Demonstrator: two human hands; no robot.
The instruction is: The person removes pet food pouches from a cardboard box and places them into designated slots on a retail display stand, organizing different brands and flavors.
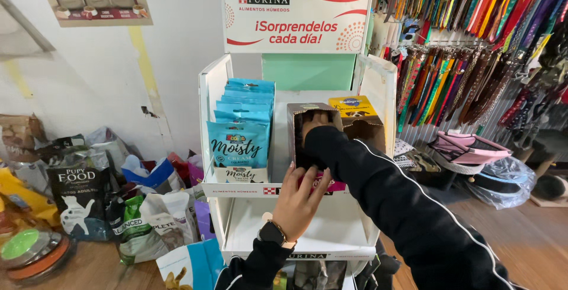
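The right hand (316,121) reaches deep into the open top of a tall brown cardboard box (307,133) standing on the upper shelf of a white cardboard display rack (208,89); its fingers are hidden inside, so I cannot tell whether they grip anything. The left hand (299,198) lies flat, fingers spread, against the box's lower front, steadying it. A row of light-blue pouches (241,142) already fills the slot beside it, while the lower shelf looks unfilled, so the stocking seems partly done.
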